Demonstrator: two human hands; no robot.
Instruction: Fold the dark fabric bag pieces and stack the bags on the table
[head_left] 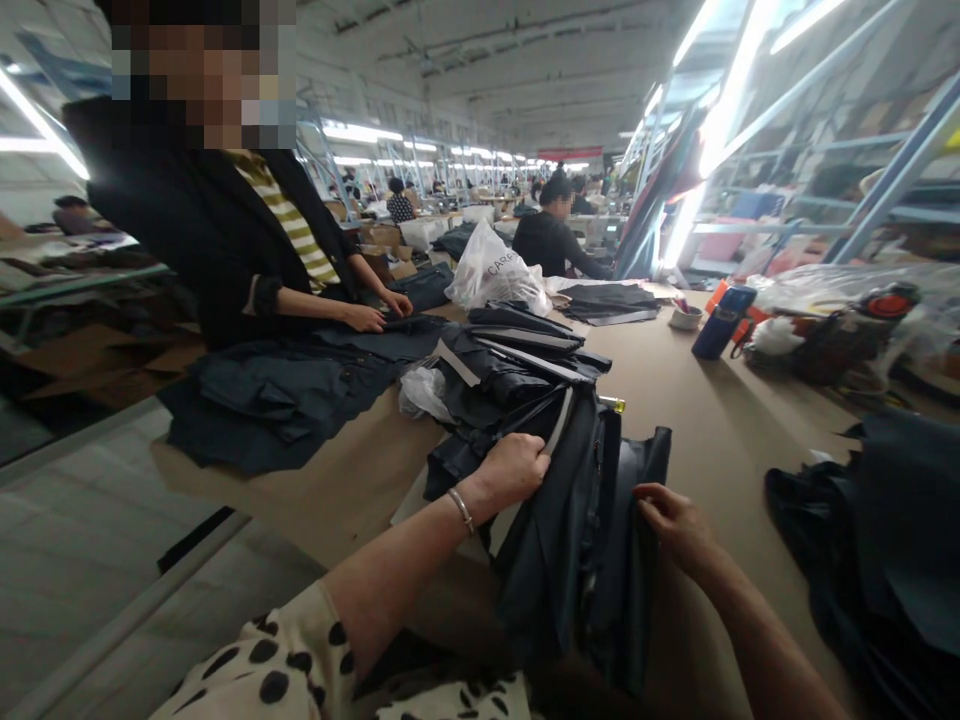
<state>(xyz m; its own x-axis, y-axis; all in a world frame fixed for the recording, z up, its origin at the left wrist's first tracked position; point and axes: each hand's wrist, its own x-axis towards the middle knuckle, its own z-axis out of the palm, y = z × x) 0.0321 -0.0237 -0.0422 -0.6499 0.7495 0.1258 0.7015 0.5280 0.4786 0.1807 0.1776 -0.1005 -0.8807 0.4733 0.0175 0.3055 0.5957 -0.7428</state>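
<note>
1. Currently, on my remote feed from the head view, I see dark fabric (551, 560) on the counter (727, 430), its near end right in front of the wearer.
2. I read the left hand (517, 467) as closed, its fingers gripping the fabric beside a pale strip (559, 420).
3. I see the right hand (664, 515) narrowed to a pinch, thumb and fingers on the right edge of that same fabric.
4. Just beyond, I make out a heap of dark pieces (525, 345), with a white plastic bag (495, 270) behind it.
5. Off to the left, I have a co-worker (187, 230) whose hands rest at another dark garment (277, 400).
6. Along the right, I find a second dark pile (892, 530), well apart from the right hand.
</note>
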